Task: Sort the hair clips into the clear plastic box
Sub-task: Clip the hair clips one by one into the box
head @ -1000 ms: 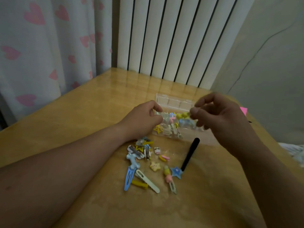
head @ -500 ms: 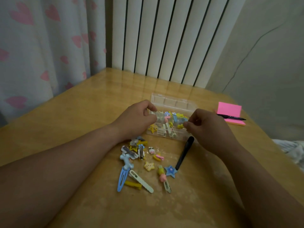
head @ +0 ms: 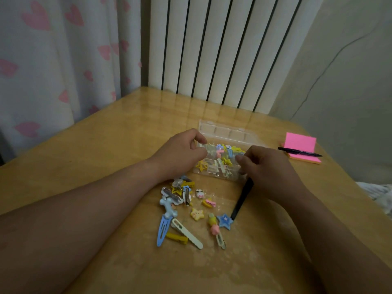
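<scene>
Head view: clear plastic compartment box (head: 221,132), lid open, holds yellow, pink, blue hair clips (head: 222,159); left hand (head: 180,153) pinches its near-left edge, right hand (head: 267,166) curled at its right end, grip unclear.

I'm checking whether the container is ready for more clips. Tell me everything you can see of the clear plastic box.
The clear plastic box is shallow, see-through and split into compartments, its hinged lid lying open flat behind it. It rests on the wooden table, beyond the loose pile of clips. Yellow, blue and pink clips already lie inside. The left hand grips its left end, the right hand its right end.
</scene>
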